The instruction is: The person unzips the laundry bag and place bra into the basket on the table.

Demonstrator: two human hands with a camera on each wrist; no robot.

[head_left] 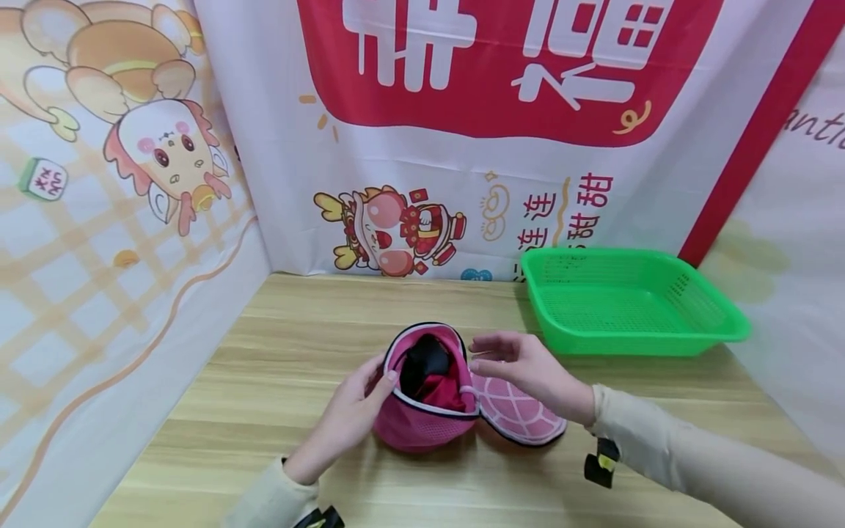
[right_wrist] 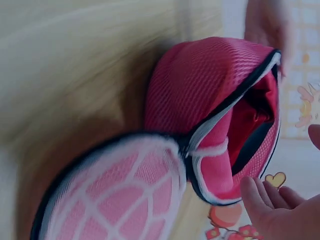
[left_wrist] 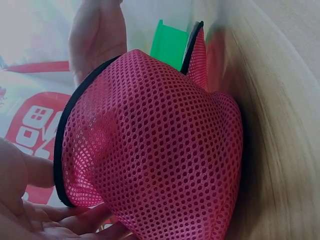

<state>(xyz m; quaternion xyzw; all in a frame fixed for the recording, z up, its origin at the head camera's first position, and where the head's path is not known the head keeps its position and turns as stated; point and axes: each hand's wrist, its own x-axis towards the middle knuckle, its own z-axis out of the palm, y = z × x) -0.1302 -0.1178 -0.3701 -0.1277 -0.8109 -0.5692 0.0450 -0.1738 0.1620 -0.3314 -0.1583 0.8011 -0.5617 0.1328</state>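
Pink mesh bag point(head_left: 422, 434) on the table point(head_left: 317, 315), standing near the centre, mouth upward, with its round lid point(head_left: 518, 411) folded out flat to the right and a green basket point(head_left: 634, 345) at the far right. The left hand point(head_left: 353, 407) pinches the left rim between thumb and fingers; the right hand point(head_left: 528, 367) has its fingers loosely extended at the right rim, and whether they touch it cannot be told. Black cloth point(head_left: 428, 356) and red cloth point(head_left: 442, 392) lie inside. Likely faults: the soft wall may fold inward if the left pinch slackens, narrowing the mouth; a one-sided pull could tip the bag; cloth riding up to the rim might catch in the zipper.
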